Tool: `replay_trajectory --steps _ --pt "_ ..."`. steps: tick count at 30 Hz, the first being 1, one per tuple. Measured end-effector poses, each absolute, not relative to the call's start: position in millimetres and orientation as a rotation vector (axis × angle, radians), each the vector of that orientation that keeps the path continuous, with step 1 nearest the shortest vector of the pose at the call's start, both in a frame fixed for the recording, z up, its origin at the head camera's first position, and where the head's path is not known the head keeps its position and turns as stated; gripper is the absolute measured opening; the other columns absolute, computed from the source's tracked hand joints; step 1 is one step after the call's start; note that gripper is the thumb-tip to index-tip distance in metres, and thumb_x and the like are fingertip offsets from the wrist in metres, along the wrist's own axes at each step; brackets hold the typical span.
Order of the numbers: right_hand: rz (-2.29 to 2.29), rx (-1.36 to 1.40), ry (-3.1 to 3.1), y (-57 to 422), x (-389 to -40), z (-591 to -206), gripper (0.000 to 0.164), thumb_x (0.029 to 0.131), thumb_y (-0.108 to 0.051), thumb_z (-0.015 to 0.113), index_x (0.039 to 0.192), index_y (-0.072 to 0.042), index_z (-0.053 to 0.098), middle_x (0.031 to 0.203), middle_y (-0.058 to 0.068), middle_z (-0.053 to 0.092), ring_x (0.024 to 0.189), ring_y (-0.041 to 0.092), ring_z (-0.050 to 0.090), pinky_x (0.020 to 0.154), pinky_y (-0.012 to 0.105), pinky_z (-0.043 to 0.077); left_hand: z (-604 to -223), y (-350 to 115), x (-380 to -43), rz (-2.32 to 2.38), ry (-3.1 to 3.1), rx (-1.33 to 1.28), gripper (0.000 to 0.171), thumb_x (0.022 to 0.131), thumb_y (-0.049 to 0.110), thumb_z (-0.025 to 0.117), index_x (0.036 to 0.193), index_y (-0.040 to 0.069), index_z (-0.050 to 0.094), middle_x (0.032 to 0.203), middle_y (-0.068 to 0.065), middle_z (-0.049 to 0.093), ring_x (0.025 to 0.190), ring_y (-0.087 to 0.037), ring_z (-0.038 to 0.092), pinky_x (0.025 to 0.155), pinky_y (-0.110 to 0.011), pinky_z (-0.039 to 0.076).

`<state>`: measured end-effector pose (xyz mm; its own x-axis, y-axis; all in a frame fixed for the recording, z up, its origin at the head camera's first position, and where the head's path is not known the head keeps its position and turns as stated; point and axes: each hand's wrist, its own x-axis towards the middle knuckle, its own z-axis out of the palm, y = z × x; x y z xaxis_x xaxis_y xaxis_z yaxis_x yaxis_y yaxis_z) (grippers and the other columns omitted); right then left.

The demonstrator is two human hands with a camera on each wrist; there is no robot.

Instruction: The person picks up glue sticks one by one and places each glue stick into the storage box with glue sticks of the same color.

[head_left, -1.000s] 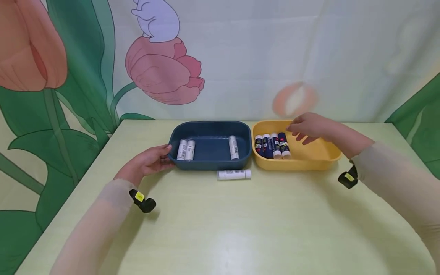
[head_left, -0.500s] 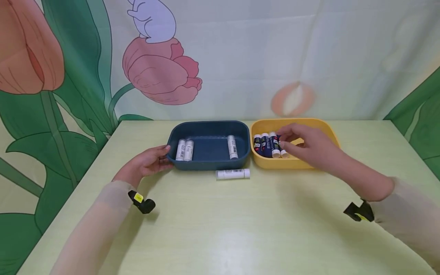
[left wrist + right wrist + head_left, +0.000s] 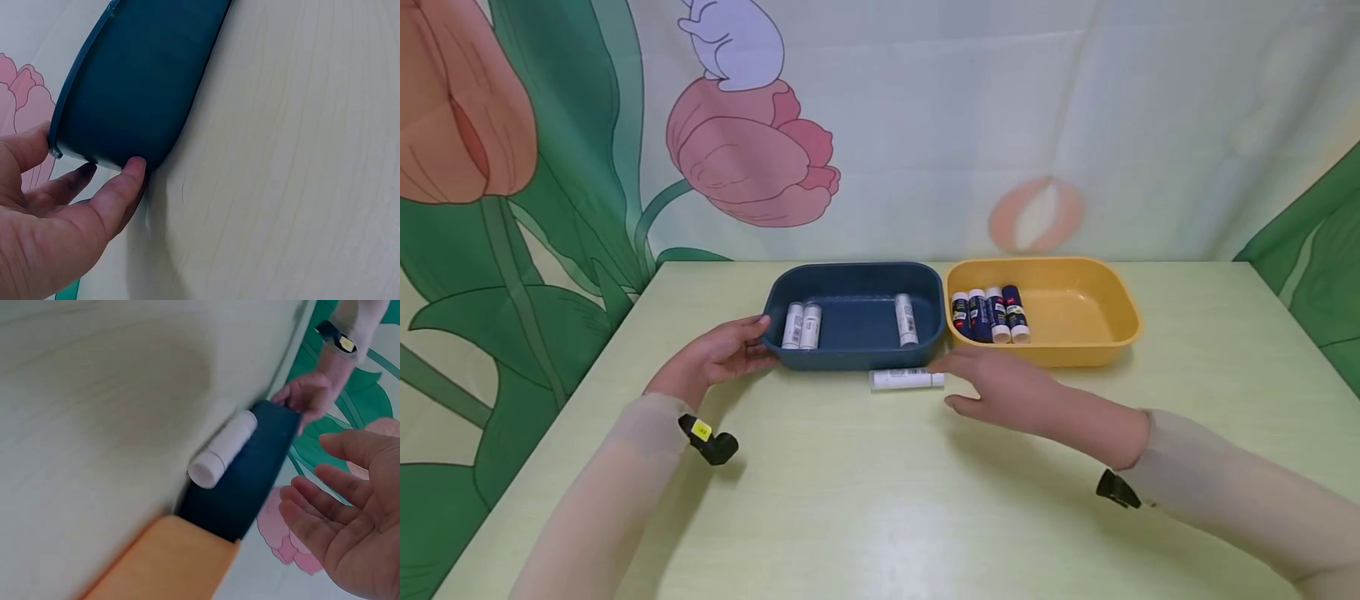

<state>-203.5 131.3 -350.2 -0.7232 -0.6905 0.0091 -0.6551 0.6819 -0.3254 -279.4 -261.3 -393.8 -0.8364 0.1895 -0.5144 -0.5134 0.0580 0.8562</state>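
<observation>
My left hand (image 3: pixel 726 352) grips the left end of a dark blue bin (image 3: pixel 859 321), with the thumb at the rim and fingers against the outer wall, as the left wrist view shows. Inside the bin lie white glue sticks: two side by side at the left and one glue stick (image 3: pixel 906 321) at the right. Another white glue stick (image 3: pixel 897 380) lies sideways on the table before the bin. My right hand (image 3: pixel 1003 392) hovers at that stick's capped end, fingers extended and holding nothing; the right wrist view shows a gap between hand and stick.
A yellow bin (image 3: pixel 1071 321) stands against the blue bin's right side. Several navy glue sticks (image 3: pixel 977 317) with white ends lie in a row at its left. Behind the pale table (image 3: pixel 850 500) hangs a flower-printed cloth (image 3: pixel 910 125).
My right hand has come out of the yellow bin, moving left and toward the front, to the loose white glue stick. The navy sticks stay in the yellow bin; my left hand keeps its place.
</observation>
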Motion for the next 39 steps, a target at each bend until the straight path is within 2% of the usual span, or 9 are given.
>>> replay_trajectory --steps 8,17,24,29,34,39 --pt "-0.326 -1.127 2.825 100 -211 -369 0.04 0.096 -0.019 0.071 0.133 -0.007 0.066 0.128 0.012 0.07 0.116 0.026 0.068 0.097 0.039 0.06 -394 -263 -279 1.834 1.841 -0.307 0.064 0.112 0.029 0.037 0.166 0.009 0.009 0.124 -0.001 0.049 0.108 -0.011 0.051 0.127 -0.045 0.027" --pt "-0.126 -1.116 2.845 79 -221 -380 0.044 0.097 -0.017 0.071 0.138 -0.004 0.063 0.126 0.013 0.07 0.113 0.027 0.067 0.092 0.039 0.062 -394 -264 -280 1.821 1.854 -0.305 0.064 0.112 0.031 0.038 0.166 0.009 0.01 0.127 -0.002 0.048 0.106 -0.011 0.052 0.126 -0.046 0.029" --pt "-0.003 -1.116 2.851 70 -225 -387 0.036 0.1 -0.015 0.065 0.133 -0.002 0.063 0.124 0.015 0.069 0.115 0.031 0.066 0.095 0.041 0.061 -394 -263 -280 1.816 1.863 -0.328 0.063 0.112 0.03 0.037 0.166 0.01 0.011 0.131 -0.005 0.046 0.11 -0.013 0.05 0.126 -0.045 0.031" --pt "0.034 -1.133 2.864 68 -228 -393 0.031 0.1 -0.015 0.064 0.129 -0.002 0.065 0.12 0.014 0.069 0.11 0.029 0.065 0.093 0.04 0.061 -394 -263 -281 1.81 1.867 -0.311 0.064 0.112 0.03 0.037 0.166 0.01 0.01 0.13 -0.004 0.047 0.108 -0.012 0.052 0.125 -0.045 0.031" --pt "0.1 -1.216 2.885 67 -229 -398 0.027 0.097 -0.004 0.064 0.124 0.0 0.065 0.116 0.015 0.066 0.102 0.029 0.061 0.09 0.038 0.06 -392 -264 -281 1.818 1.863 -0.293 0.065 0.112 0.03 0.038 0.166 0.009 0.008 0.123 -0.002 0.05 0.098 -0.007 0.057 0.125 -0.046 0.031" --pt "0.178 -1.307 2.909 65 -229 -405 0.027 0.095 0.007 0.059 0.121 0.002 0.064 0.113 0.016 0.064 0.098 0.029 0.059 0.086 0.038 0.061 -392 -263 -280 1.821 1.85 -0.309 0.065 0.112 0.029 0.037 0.166 0.01 0.008 0.124 -0.002 0.05 0.1 -0.008 0.057 0.126 -0.047 0.029"
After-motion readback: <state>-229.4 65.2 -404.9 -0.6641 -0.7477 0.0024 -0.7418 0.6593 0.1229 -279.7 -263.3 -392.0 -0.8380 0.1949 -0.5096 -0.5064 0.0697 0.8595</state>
